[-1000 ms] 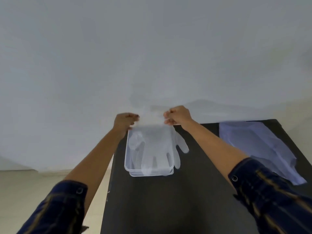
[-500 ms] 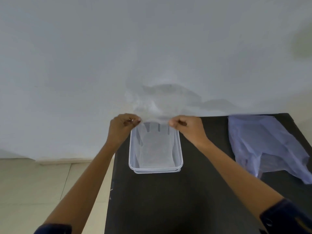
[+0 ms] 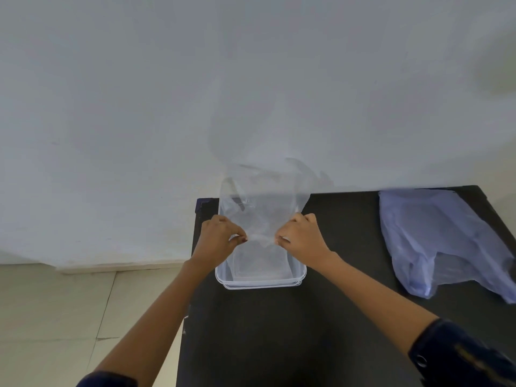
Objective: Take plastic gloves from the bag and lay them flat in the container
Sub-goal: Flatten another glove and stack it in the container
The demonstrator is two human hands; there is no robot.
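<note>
A clear plastic glove (image 3: pixel 262 202) is stretched between my two hands above the clear rectangular container (image 3: pixel 261 283). My left hand (image 3: pixel 220 241) pinches the glove's cuff edge on the left and my right hand (image 3: pixel 301 237) pinches it on the right, both over the container's middle. The glove's far part billows up and away toward the wall, blurred. More clear plastic seems to lie in the container's bottom. The pale blue plastic bag (image 3: pixel 435 238) lies crumpled on the black table at the right.
The black table (image 3: pixel 307 331) stands against a white wall (image 3: pixel 195 93). Its left edge runs just left of the container, with beige floor tiles (image 3: pixel 69 317) below. Dark sleeves cover both forearms near the frame's bottom.
Both hands have drawn back from the container's far end toward its middle, still pinching the glove. The glove, which hung down over the container, now flares upward toward the wall.
</note>
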